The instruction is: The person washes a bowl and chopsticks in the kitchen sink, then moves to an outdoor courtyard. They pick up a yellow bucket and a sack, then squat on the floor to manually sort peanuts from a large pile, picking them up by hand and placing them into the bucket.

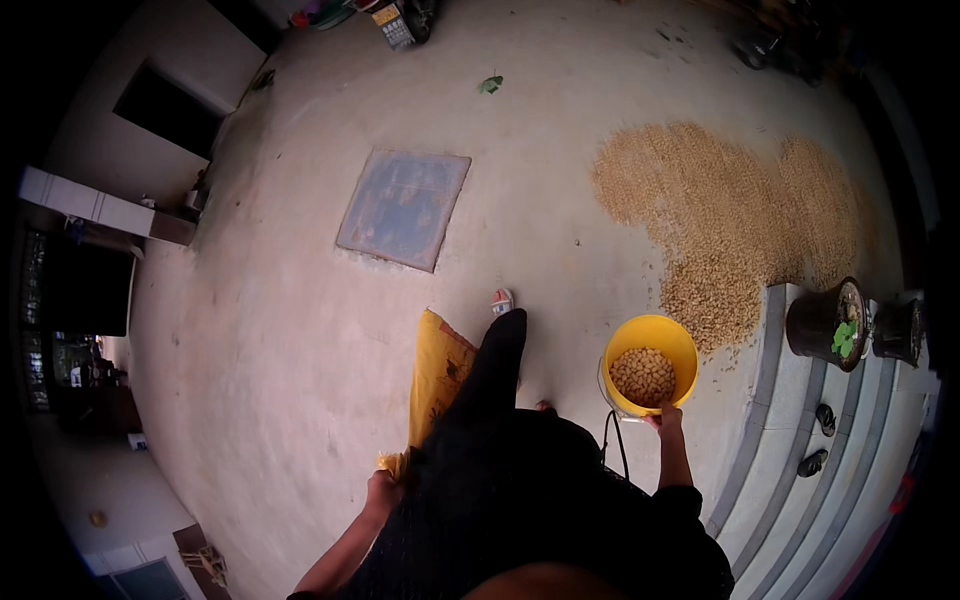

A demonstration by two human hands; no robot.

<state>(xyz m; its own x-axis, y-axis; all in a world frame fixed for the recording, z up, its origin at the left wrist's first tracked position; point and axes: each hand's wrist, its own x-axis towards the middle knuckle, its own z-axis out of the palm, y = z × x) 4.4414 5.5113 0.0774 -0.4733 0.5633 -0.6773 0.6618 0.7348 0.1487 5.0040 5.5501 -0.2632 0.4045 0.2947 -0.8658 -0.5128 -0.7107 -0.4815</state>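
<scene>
My right hand (664,418) grips the near rim of a yellow plastic bucket (679,337). Inside the bucket lies a heap of unshelled peanuts (643,377), well below the rim. A wire handle hangs down at the bucket's left side. At my left side, my left hand (385,489) is closed around the gathered top of a yellow woven sack (437,367) with dark printing. The sack hangs beside my leg, partly hidden by my dark clothing; what it holds cannot be seen.
More peanuts (720,202) are spread across the concrete floor ahead on the right. Steps (776,442) rise at the right, with a potted plant (825,326) and dark shoes (812,463). A square metal cover (405,208) is set in the floor; a green leaf (491,84) lies beyond.
</scene>
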